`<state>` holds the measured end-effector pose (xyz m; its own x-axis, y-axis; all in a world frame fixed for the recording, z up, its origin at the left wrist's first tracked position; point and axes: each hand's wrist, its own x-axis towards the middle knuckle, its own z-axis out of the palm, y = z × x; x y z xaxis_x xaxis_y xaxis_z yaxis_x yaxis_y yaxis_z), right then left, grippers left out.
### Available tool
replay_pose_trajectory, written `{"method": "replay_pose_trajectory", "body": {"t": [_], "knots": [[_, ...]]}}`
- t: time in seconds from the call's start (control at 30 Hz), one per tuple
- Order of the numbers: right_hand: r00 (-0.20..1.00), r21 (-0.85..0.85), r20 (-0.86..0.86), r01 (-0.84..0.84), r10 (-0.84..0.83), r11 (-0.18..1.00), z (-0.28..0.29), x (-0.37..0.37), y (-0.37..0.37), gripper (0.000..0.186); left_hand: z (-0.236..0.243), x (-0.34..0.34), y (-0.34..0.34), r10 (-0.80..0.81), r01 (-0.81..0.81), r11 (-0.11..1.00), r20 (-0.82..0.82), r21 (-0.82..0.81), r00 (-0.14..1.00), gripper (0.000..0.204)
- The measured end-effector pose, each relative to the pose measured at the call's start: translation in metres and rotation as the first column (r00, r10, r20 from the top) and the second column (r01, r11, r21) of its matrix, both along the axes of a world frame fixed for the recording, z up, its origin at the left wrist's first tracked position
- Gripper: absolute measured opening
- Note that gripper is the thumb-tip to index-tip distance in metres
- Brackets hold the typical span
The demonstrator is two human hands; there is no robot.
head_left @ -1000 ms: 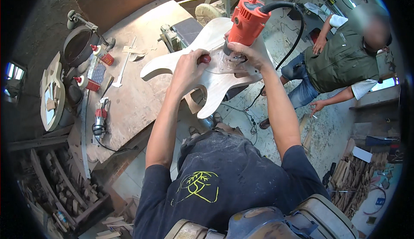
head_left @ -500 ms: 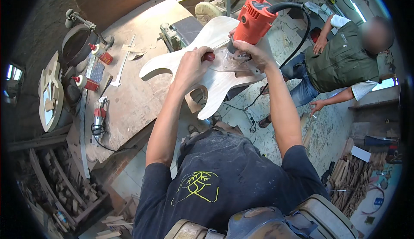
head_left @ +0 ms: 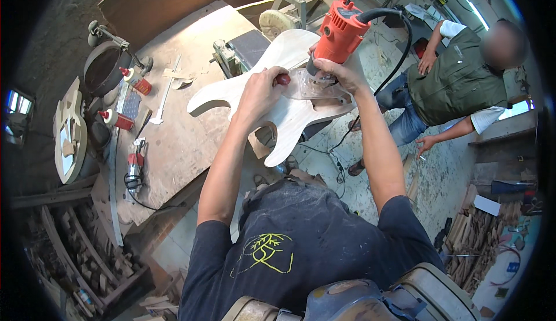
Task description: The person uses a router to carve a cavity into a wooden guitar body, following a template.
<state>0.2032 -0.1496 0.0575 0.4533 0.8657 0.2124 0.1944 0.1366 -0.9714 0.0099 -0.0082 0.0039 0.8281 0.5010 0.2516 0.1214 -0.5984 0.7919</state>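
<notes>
Left fingers (head_left: 275,73): pinching red knob (head_left: 283,79)
Right fingers (head_left: 326,65): gripping router (head_left: 339,31)
Router axis: tilted, top upper-right
Guitar body (head_left: 291,119): horns lower-left

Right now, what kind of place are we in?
Probably a woodworking workshop, perhaps one for guitars: there's a red power tool on a pale, guitar-shaped piece of wood, and lots of wood strips are piled at the right.

Two bottles (head_left: 138,82) with red tips and a small red tool (head_left: 135,164) are on the desk (head_left: 179,130). A person (head_left: 458,81) wears a green vest (head_left: 463,89).
</notes>
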Motion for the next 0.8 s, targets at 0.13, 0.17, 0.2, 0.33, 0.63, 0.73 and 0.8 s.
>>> {"method": "replay_pose_trajectory", "body": {"t": [0.13,0.17,0.2,0.33,0.63,0.73,0.8], "knots": [[0.999,0.018,-0.032,-0.004,0.005,1.000,0.004,-0.003,0.000,0.052,0.000,0.003,0.002,-0.005,0.005,1.000,0.003,0.004,1.000,0.030],[1.000,0.020,-0.031,-0.002,0.003,1.000,0.004,-0.003,0.000,0.052,0.001,0.004,0.002,-0.011,0.011,1.000,-0.001,-0.008,1.000,0.030],[1.000,0.022,-0.028,0.003,-0.003,1.000,0.004,-0.002,0.000,0.051,0.001,0.004,0.002,-0.013,0.013,1.000,0.000,-0.006,1.000,0.030],[0.999,0.018,0.007,0.040,-0.040,0.999,-0.002,0.003,0.000,0.049,0.000,0.008,0.004,-0.026,0.026,1.000,-0.001,0.004,1.000,0.030],[0.999,0.051,0.038,0.035,-0.037,0.998,-0.008,0.013,0.000,0.048,0.000,0.014,0.004,-0.034,0.034,0.999,-0.019,0.000,0.999,0.032],[0.999,0.033,0.027,0.042,-0.043,0.999,-0.008,0.014,-0.001,0.048,-0.001,0.016,0.005,-0.032,0.032,0.999,-0.023,-0.001,0.999,0.031],[0.998,0.032,0.033,0.047,-0.048,0.998,-0.008,0.015,-0.002,0.048,-0.002,0.018,0.005,-0.034,0.034,0.999,-0.013,-0.007,0.999,0.031]]}}
